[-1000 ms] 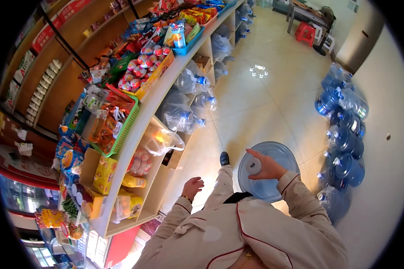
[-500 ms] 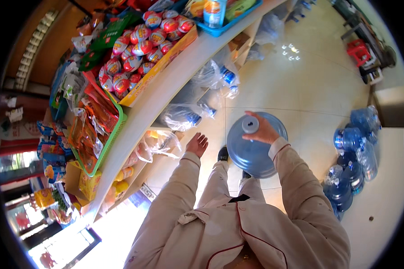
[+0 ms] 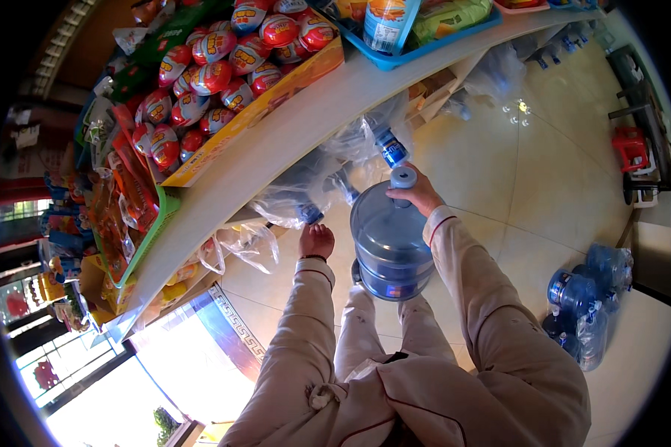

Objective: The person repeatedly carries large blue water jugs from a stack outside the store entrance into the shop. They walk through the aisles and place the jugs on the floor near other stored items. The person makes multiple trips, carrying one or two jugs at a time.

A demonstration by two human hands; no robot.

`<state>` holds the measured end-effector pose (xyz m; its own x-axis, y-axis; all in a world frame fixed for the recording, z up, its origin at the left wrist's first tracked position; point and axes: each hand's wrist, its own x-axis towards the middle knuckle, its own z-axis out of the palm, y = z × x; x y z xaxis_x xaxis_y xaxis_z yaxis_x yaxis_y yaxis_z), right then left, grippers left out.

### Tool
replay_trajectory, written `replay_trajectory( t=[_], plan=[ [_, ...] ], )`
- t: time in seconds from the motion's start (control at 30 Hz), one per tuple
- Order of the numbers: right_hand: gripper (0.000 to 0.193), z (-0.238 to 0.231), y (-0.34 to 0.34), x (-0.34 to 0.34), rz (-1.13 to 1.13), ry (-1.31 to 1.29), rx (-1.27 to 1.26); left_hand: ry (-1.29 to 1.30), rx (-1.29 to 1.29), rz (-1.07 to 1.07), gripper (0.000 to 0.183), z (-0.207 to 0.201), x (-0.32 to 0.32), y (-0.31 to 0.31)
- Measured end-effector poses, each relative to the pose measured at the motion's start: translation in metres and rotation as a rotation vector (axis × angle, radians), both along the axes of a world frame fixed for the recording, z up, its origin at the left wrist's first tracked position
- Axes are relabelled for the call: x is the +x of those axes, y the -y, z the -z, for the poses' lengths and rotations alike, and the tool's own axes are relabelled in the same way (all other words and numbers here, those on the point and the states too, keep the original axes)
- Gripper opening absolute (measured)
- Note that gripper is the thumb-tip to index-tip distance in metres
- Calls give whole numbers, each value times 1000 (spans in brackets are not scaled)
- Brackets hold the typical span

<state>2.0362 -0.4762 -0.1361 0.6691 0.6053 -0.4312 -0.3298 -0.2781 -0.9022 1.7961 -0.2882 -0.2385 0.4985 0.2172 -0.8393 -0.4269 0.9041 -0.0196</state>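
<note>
A large blue water-cooler jug (image 3: 391,238) hangs in front of my legs, slightly tilted. My right hand (image 3: 417,192) is closed round its neck, just below the pale cap (image 3: 403,176). No liquid can be made out inside the jug. My left hand (image 3: 317,242) is near the counter's shelves, beside a bagged blue-capped bottle (image 3: 309,213). Its fingers are loosely bent, and nothing shows in them.
To my left curves a counter (image 3: 224,216) with a box of red-and-white candy eggs (image 3: 212,74), a green basket (image 3: 153,231) and a blue tray (image 3: 395,61). Plastic-wrapped bottles (image 3: 391,147) poke out from its lower shelves. More blue jugs (image 3: 574,290) stand on the floor at right.
My right hand has lifted the jug closer, and it now shows more of its side. My left hand has shifted slightly, its fingers more bent. The view has moved toward the counter.
</note>
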Motion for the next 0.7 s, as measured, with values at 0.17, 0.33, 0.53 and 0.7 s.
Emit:
replay_trajectory(
  t=[0.17,0.33,0.53,0.7],
  plan=[
    [58,23,-1,6,35,-149,147,89,-120,-186,25,-16,7,5],
    [58,16,4,-2,157,-197,252,252,-128,-430,21,-5,6,13],
    [53,10,19,-5,133,-237,225,190,-273,-613,16,-2,16,5],
    [60,37,11,-17,25,-154,136,241,107,-219,27,5,11,21]
  ],
)
